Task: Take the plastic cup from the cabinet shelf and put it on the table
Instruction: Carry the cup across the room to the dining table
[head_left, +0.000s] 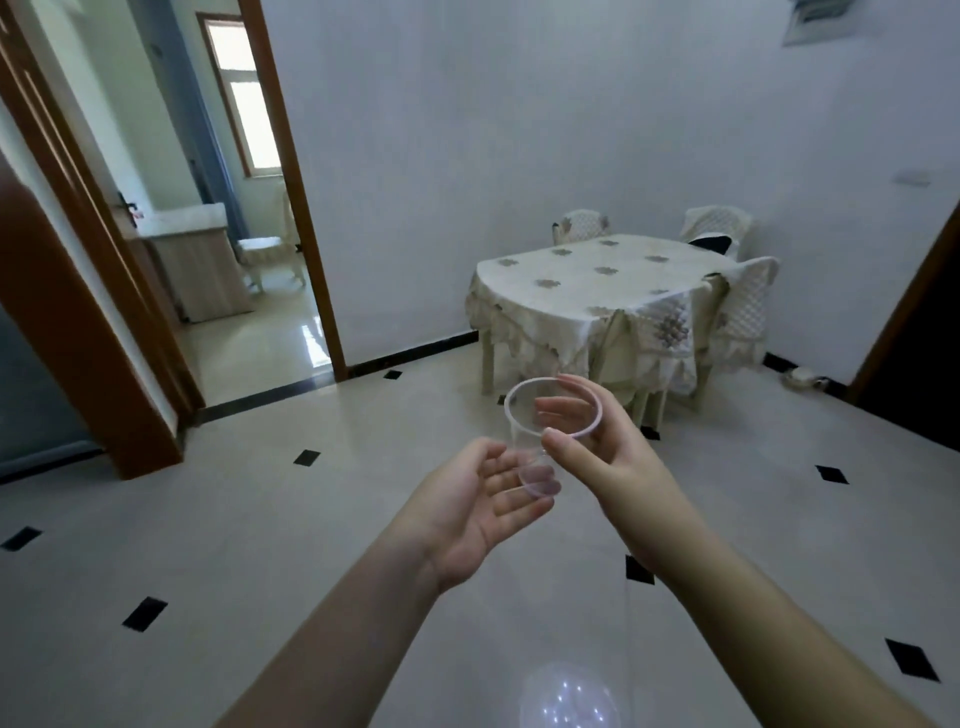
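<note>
A clear plastic cup (524, 431) is held in the air in front of me, mouth tilted toward the camera. My right hand (602, 447) grips it near the rim, thumb on the near side and fingers on the far side. My left hand (483, 499) lies palm up beside and under the cup's base, fingers spread; whether it touches the cup is unclear. The table (597, 286), covered with a cream patterned cloth, stands ahead against the far wall, well beyond the cup. No cabinet is in view.
Several covered chairs (748, 306) surround the table. An open doorway (249, 218) on the left leads into another room with a counter. A brown door frame (78, 332) stands at near left. The tiled floor (311, 545) stretches between me and the table.
</note>
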